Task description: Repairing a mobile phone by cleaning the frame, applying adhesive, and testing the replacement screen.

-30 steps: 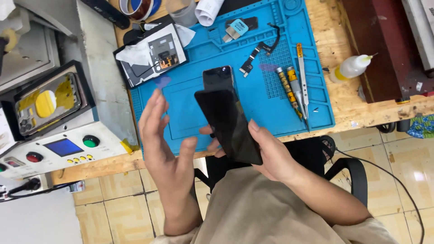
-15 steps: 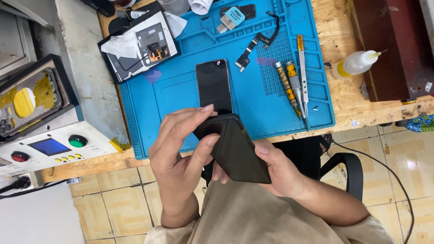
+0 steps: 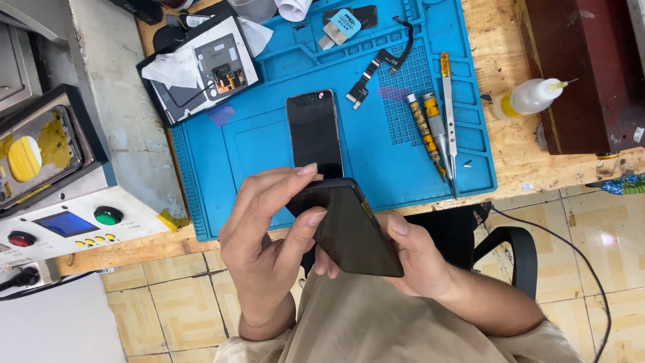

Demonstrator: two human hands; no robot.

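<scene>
**A:** Where's the dark phone (image 3: 353, 232) right now?

**B:** Off the bench entirely, held above the person's lap just past the near edge of the workbench (image 3: 517, 141). The right hand (image 3: 416, 259) cradles it from below, thumb lying along its right edge. The left hand (image 3: 269, 235) curls over the top end, thumb and forefinger pinching that corner.

**A:** How would you work that corner well?

**B:** I'd keep the right palm as the steady base and let only the left fingertips do the work, with light pressure so the slab doesn't twist. It's over tiled floor (image 3: 168, 302), so a slip could mean a drop; bringing it back over the blue silicone mat (image 3: 255, 141) would be safer.

**A:** Is there room there?

**B:** Some. A second phone (image 3: 314, 134) lies flat near the mat's middle, its lower end close to the left fingers. Left of it the mat is bare toward its near-left corner. The right side is taken: two screwdriver handles (image 3: 426, 128) and tweezers (image 3: 449, 114) lie together, with flex cables (image 3: 376, 67) toward the far edge.

**A:** Anything else close by?

**B:** An opened phone back (image 3: 201, 67) at the mat's far-left corner, a glue bottle (image 3: 527, 99) on bare wood at the right, and a machine with a green button (image 3: 107, 216) off the left edge.
</scene>
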